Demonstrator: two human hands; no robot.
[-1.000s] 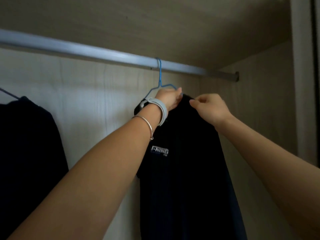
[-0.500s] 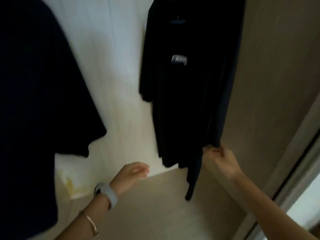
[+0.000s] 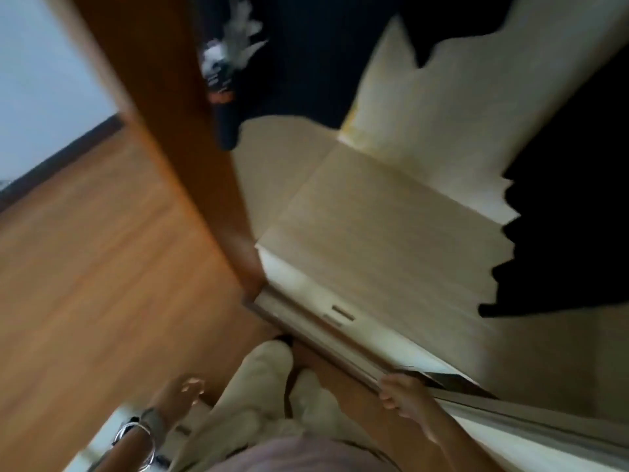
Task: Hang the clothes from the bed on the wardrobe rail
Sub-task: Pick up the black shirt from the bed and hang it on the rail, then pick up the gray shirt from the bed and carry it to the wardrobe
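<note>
Left hand, right hand dropped away; dark shirt hangs hem-down.

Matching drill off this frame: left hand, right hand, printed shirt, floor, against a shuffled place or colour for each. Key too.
Things
1. left hand
2. right hand
3. printed shirt
4. floor

Place or colour
A. hangs at the top, beside the brown door
B. orange-brown wood
C. lower left, watch and bangle at its wrist
D. lower right, by the wardrobe's bottom track

Pairs: 1-C, 2-D, 3-A, 4-B
</note>
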